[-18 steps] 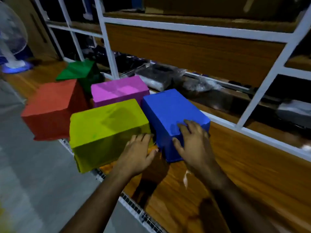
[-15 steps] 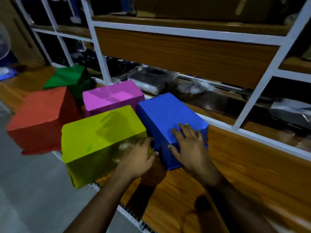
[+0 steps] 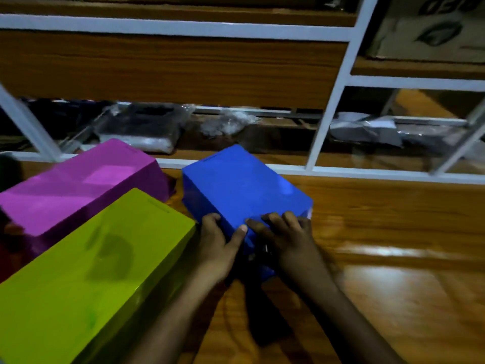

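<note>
Gripping the blue box (image 3: 244, 190) at its near corner, left hand (image 3: 220, 248) and right hand (image 3: 286, 240) both curl over its edge. It sits on the wooden shelf (image 3: 393, 219). Held at one end only, it could tip or knock the yellow box (image 3: 91, 258) beside it.

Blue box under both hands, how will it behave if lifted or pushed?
Probably stiff: the blue box shows sharp, straight edges where the left hand and right hand hold its near corner. Likely to slide easily, since its skin and the wooden surface both look glossy. Unlikely to roll or tip: it sits flat on a broad face.
</note>
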`<state>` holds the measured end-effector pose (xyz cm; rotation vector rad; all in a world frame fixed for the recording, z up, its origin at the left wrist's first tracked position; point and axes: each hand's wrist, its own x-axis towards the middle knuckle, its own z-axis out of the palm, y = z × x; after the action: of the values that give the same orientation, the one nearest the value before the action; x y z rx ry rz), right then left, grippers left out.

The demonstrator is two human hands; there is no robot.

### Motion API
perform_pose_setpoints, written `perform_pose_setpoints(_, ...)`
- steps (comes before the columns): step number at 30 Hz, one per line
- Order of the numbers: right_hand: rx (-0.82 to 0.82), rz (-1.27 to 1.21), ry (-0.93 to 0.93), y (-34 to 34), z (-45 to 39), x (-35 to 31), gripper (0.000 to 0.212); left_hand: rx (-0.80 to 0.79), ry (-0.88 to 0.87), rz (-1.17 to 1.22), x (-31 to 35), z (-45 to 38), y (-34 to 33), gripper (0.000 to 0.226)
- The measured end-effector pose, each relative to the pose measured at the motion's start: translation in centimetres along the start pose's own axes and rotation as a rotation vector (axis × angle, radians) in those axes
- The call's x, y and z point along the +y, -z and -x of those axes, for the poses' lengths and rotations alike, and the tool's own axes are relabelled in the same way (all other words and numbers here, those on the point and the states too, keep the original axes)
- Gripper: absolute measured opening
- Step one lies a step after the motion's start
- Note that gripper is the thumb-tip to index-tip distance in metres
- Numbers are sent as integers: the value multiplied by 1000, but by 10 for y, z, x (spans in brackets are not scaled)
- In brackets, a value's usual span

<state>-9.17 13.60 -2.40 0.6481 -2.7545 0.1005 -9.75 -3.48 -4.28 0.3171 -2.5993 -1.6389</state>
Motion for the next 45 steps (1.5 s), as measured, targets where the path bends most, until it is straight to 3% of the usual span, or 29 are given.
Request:
perform_pose_setpoints(4, 62, 25, -86, 10, 20, -7, 61, -160, 32, 69, 6, -3, -10, 86)
perform_pose_setpoints(8, 114, -30, -159, 21, 41, 19, 46, -341, 52, 131, 14, 7, -20, 60)
perform_pose_setpoints(10, 10, 35, -339, 31, 49, 43, 52, -384, 80, 147, 17, 10, -24, 47)
perform_pose_setpoints(11, -90, 57, -471, 33, 52, 57, 60, -390, 86, 165, 23, 10, -25, 51)
perform_pose_setpoints(14, -362, -264, -767, 28, 55, 90, 82, -374, 45, 101, 40, 2, -28, 71)
perform_pose_setpoints(17, -255, -639, -726, 20, 53, 95, 88, -368, -47, -18, 57, 1, -28, 68)
perform_pose_setpoints(24, -105, -765, -713, 38, 51, 102, 98, -289, -52, -95, 61, 8, -30, 56)
perform_pose_setpoints(26, -78, -784, -654, 53, 45, 102, 102, -345, -57, -135, 65, 9, -32, 65)
perform_pose_setpoints(30, -45, -740, -519, 85, 37, 88, 109, -444, -48, -242, 73, 7, -41, 105)
perform_pose_setpoints(32, -60, -696, -453, 92, 32, 76, 101, -466, 42, -52, 77, 7, -48, 109)
perform_pose_setpoints(35, -98, -554, -417, 98, 27, 65, 81, -474, 191, 312, 69, 1, -60, 93)
perform_pose_setpoints(38, -156, -455, -433, 103, 25, 62, 64, -392, 179, 413, 73, 1, -63, 91)
perform_pose_setpoints(41, -195, -402, -392, 107, 22, 55, 64, -406, 143, 466, 85, 9, -63, 85)
perform_pose_setpoints(45, -102, -354, -371, 108, 21, 48, 68, -330, 129, 549, 98, 16, -52, 24)
